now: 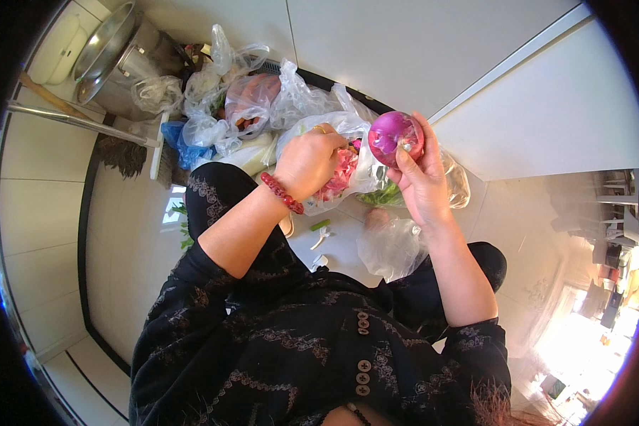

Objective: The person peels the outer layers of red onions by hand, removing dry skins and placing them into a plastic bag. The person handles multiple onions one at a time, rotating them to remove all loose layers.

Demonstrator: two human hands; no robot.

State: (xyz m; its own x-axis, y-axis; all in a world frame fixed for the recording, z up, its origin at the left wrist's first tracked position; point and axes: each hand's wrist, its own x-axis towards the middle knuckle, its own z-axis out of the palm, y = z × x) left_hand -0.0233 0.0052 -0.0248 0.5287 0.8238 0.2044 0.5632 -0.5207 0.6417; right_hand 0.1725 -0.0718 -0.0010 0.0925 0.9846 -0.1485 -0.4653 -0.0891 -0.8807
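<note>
A red onion (395,139) with glossy purple skin rests in my right hand (425,170), its thumb pressed near the onion's pale end. My left hand (310,164), with a red beaded bracelet (282,193) at the wrist, hangs with curled fingers over an opened clear plastic bag (354,125). Its fingertips are turned away, so whether they pinch anything is hidden. Crumpled pink-red material (342,173) shows in the bag beside that hand. Green vegetables (386,195) lie under my right hand.
Several plastic bags of produce, one with orange-brown roots (258,93), line the cabinet base. A loose clear bag (391,249) and a green stem piece (320,224) lie on the floor. A large metal pot (133,66) stands back left, near a broom (122,155). A white panel (538,106) rises at right.
</note>
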